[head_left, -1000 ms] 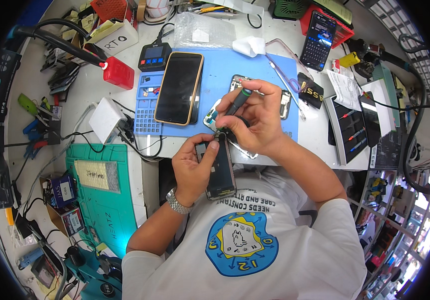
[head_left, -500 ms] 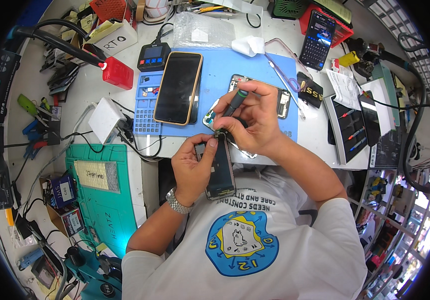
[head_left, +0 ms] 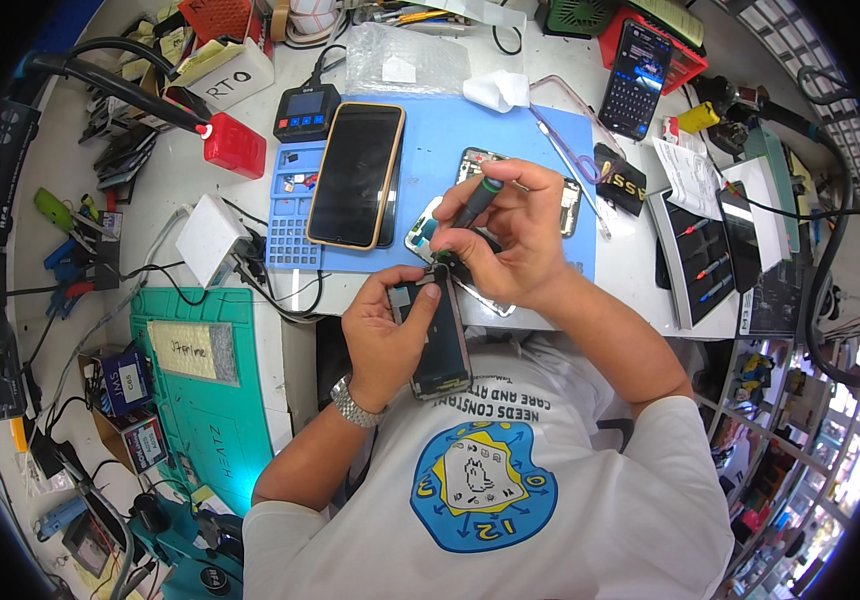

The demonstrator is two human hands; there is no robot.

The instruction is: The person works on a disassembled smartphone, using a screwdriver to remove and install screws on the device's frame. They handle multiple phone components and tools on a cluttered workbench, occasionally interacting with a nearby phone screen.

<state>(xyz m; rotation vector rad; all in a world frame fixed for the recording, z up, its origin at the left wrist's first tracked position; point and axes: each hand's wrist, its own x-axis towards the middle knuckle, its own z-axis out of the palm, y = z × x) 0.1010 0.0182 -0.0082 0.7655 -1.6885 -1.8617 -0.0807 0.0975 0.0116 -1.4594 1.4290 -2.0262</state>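
Observation:
My left hand is closed on the edge of a dark phone screen assembly, with the thumb lying across its top end. The piece tilts down toward my shirt at the table's front edge. In my right hand is a dark screwdriver with a green band, its lower end pointing at the top of the screen assembly. My fingers hide the tip. Behind my right hand lie an opened phone frame and, partly covered, a whitish phone part, both on the blue mat.
A phone in a tan case lies on the mat's left side, near a small black device with a screen. A lit phone stands at the back right. A screwdriver box is at right, a red bottle at left.
Both hands keep nearly the same place. The screwdriver and the fingers around it have shifted very slightly; the left thumb has moved a little lower on the screen assembly.

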